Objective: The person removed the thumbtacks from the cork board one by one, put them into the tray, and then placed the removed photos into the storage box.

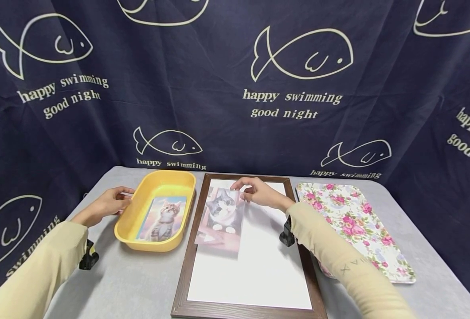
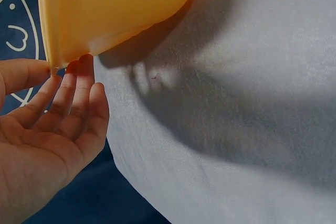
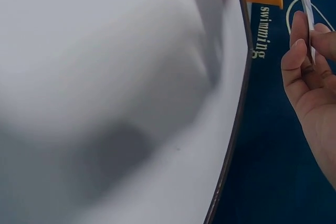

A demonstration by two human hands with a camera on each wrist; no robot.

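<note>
On the left of the head view, my left hand (image 1: 108, 204) pinches the rim of a yellow plastic tray (image 1: 126, 221). The left wrist view shows the thumb and index finger at the tray's (image 2: 121, 3) rim, other fingers below it. A picture card of a tabby kitten (image 1: 168, 219) lies in this tray. My right hand (image 1: 261, 193) pinches the top edge of a grey-and-white cat picture card (image 1: 223, 217), held over the left part of a brown-framed whiteboard (image 1: 267, 266). In the right wrist view the card (image 3: 305, 3) appears edge-on between thumb and fingers.
A flower-patterned board or tray (image 1: 352, 221) lies right of the whiteboard, partly under my right forearm. All stand on a grey-covered table (image 1: 127, 283). A dark blue curtain (image 1: 219, 88) with fish drawings hangs behind and at both sides.
</note>
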